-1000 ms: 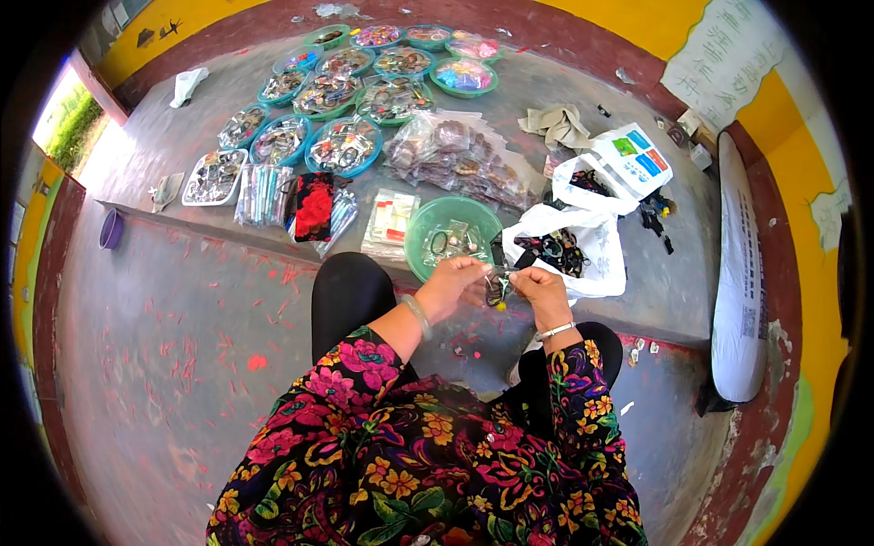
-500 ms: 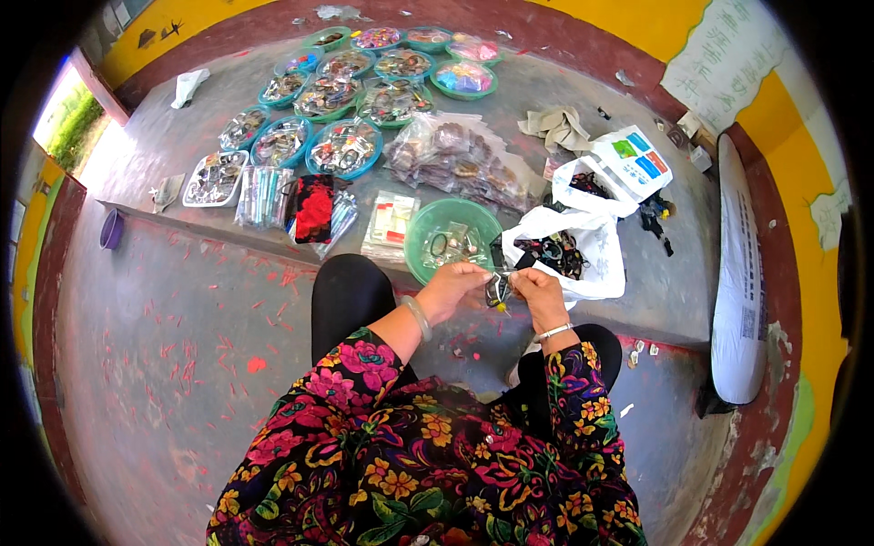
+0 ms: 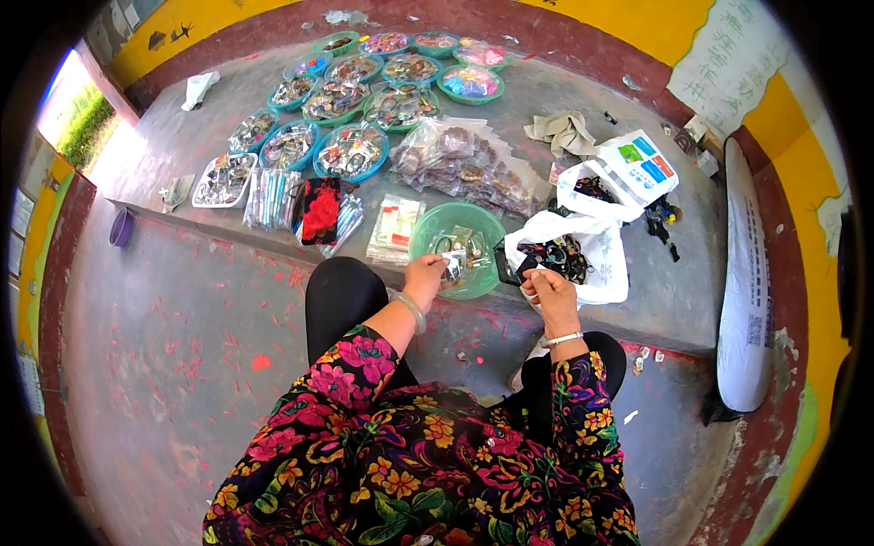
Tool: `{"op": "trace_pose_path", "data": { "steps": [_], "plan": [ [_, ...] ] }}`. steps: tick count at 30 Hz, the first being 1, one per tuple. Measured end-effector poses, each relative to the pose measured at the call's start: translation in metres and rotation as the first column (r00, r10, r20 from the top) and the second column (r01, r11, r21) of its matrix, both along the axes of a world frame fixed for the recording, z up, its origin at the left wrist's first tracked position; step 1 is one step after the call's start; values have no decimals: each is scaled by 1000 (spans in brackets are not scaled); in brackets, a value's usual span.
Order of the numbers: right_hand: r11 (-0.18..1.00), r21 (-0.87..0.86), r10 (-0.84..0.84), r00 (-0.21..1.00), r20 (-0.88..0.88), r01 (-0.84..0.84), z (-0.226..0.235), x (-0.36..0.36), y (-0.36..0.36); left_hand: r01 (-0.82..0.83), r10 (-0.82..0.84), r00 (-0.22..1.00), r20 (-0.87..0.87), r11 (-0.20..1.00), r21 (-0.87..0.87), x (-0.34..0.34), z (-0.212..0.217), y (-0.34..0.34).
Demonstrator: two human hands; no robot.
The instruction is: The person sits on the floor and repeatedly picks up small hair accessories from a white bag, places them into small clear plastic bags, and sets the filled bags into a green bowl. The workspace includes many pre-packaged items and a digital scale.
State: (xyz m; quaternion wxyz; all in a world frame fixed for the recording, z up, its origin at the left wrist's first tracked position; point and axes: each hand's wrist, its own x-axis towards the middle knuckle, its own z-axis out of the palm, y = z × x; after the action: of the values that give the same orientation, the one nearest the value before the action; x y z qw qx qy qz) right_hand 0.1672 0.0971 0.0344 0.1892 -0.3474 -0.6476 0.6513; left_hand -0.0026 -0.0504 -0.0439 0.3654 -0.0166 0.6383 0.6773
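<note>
My left hand (image 3: 424,280) is at the left rim of a green plastic basin (image 3: 421,235), fingers pinched on a small clear packet (image 3: 452,266) with something dark in it. Other small clear packets (image 3: 469,247) lie in the basin; one shows a dark loop. Beside the basin, my right hand (image 3: 552,297) is closed at the near left edge of a white plastic bag (image 3: 612,273). Its thumb and fingertips are together, and what they may hold is too small to make out. Dark, tangled small items (image 3: 566,257) fill the bag.
Several round basins (image 3: 350,153) of packaged trinkets stand on the raised grey ledge, with a heap of clear packets (image 3: 466,164) nearby. Flat packs (image 3: 395,227) and a red-and-black pouch (image 3: 320,211) lie left of the green basin. A second white bag (image 3: 637,166) sits behind the first.
My hands have parted. The left has moved left and back to the green basin with the small packet; the right has shifted slightly right, away from the packet both hands held.
</note>
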Motion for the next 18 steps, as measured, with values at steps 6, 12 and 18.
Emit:
{"op": "trace_pose_path", "data": {
  "steps": [6, 12, 18],
  "plan": [
    [1000, -18, 21, 1000, 22, -21, 0, 1, 4, -34, 40, 992, -117, 998, 53, -21, -20, 24],
    [998, 7, 60, 997, 40, -61, -6, 3, 4, -376, 337, 914, -225, 912, -162, -73, -79, 18],
    [991, -7, 133, 984, 117, -133, 1, -1, -3, -686, 497, 705, -505, 658, -311, -105, -115, -5]
  ]
}}
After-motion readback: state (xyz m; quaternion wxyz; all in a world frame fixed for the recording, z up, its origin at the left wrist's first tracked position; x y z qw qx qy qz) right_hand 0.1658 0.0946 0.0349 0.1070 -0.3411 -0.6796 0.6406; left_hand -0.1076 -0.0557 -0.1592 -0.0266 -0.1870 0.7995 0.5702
